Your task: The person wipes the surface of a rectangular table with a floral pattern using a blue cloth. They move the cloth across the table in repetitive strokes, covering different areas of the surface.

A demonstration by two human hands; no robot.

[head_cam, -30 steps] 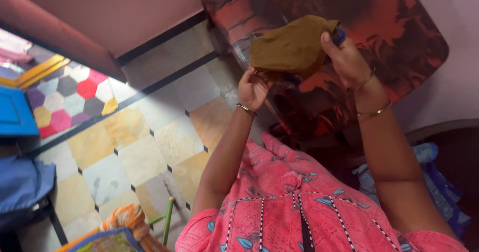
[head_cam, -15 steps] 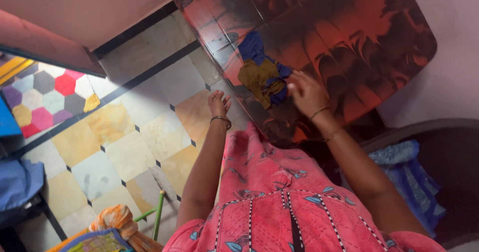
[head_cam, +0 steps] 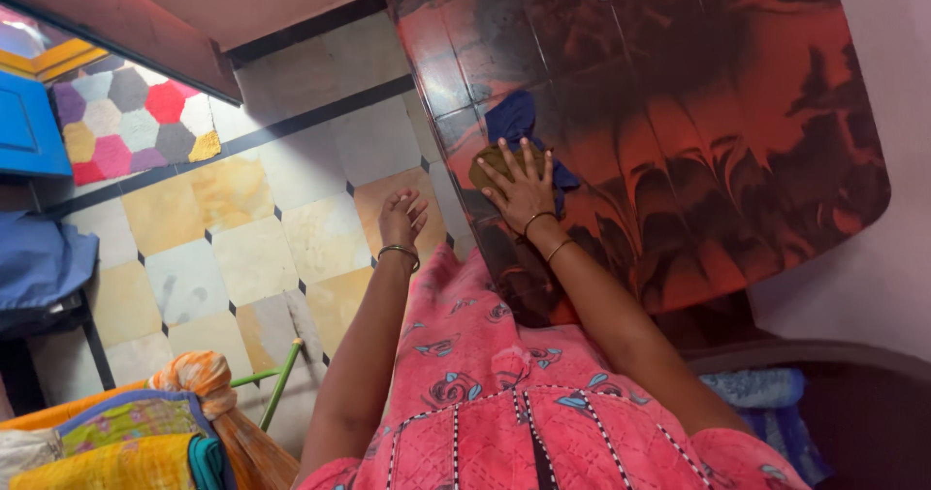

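The left hand (head_cam: 401, 216) hung over the tiled floor (head_cam: 242, 248) just off the tabletop's left edge, fingers loosely together and holding nothing. The right hand (head_cam: 522, 186) lay flat with fingers spread, pressing the folded brown and blue cloth (head_cam: 512, 126) onto the red-black tabletop (head_cam: 737, 131) near that left edge

Pink printed garment, blue leaf and flower motifs, black-and-white dashed stitch lines, dark centre placket. Short sleeves, forearms bare. Thin gold bangle on left hand (head_cam: 401, 217) wrist; two thin gold bangles on right hand (head_cam: 525, 188) wrist.
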